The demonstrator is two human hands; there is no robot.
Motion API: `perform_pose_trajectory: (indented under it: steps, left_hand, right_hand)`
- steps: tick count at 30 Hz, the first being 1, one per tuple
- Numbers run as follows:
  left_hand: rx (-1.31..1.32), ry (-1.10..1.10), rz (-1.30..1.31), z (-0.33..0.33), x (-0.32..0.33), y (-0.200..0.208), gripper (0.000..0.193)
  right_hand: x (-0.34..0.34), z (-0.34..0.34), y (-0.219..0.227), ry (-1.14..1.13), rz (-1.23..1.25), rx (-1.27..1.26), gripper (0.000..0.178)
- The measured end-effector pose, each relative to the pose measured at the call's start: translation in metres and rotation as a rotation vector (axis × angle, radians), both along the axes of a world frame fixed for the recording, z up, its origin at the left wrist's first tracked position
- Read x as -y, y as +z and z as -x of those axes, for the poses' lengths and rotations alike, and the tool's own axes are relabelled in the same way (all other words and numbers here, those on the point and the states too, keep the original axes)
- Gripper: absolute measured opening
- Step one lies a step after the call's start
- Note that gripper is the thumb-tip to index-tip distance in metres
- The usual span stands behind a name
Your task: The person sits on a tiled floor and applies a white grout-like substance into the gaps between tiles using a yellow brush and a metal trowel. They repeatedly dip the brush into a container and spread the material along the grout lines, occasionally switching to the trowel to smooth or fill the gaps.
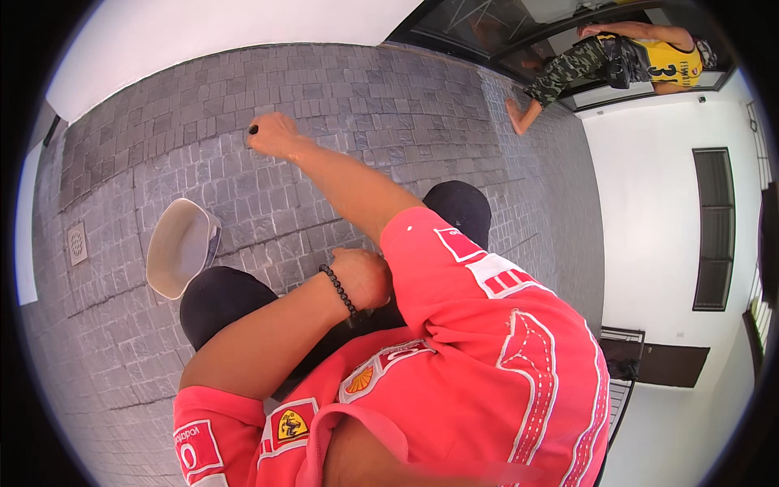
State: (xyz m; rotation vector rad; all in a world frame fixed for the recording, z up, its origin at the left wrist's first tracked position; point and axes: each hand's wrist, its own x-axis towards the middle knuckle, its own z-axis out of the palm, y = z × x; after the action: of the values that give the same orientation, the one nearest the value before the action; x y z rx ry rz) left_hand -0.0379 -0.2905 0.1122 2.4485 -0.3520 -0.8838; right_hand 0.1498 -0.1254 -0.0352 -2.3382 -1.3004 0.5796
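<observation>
My right arm reaches out across my body toward the far left. At its end my right hand [274,135] is closed, low over the grey stone paving [235,174]. A small dark rounded end [253,129] shows at the fist; what it belongs to is hidden in the grip. My left hand [363,276], with a dark beaded bracelet [339,290] at the wrist, is bent inward between my knees, below the right arm. Its fingers are mostly hidden. Beside my left knee [227,304] stands an off-white plastic tub [168,243], nearest to the left forearm.
A square floor drain [77,243] lies left of the tub. At the far right another person [625,61] in a yellow top and camouflage trousers is by dark-framed glass doors [487,28]. White walls [649,211] border the paving.
</observation>
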Motion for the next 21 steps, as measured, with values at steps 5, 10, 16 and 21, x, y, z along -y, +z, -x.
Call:
perform_pose_trajectory:
  steps: [5,10,16,21]
  left_hand:
    - [0.101,0.08,0.092,0.003,0.002,-0.001,0.041]
    - [-0.073,0.029,-0.057,-0.006,0.008,0.0,0.033]
    - [-0.016,-0.051,-0.096,-0.009,0.013,0.001,0.036]
    - [-0.04,-0.007,-0.018,-0.014,0.012,-0.005,0.035]
  right_hand:
    - [-0.012,0.005,0.005,-0.121,-0.336,-0.228,0.026]
    - [0.074,-0.108,0.019,-0.531,-0.082,-0.495,0.026]
    - [0.149,-0.164,0.044,-0.512,-0.077,-0.184,0.033]
    - [0.141,-0.151,0.044,-0.231,0.253,-0.564,0.039]
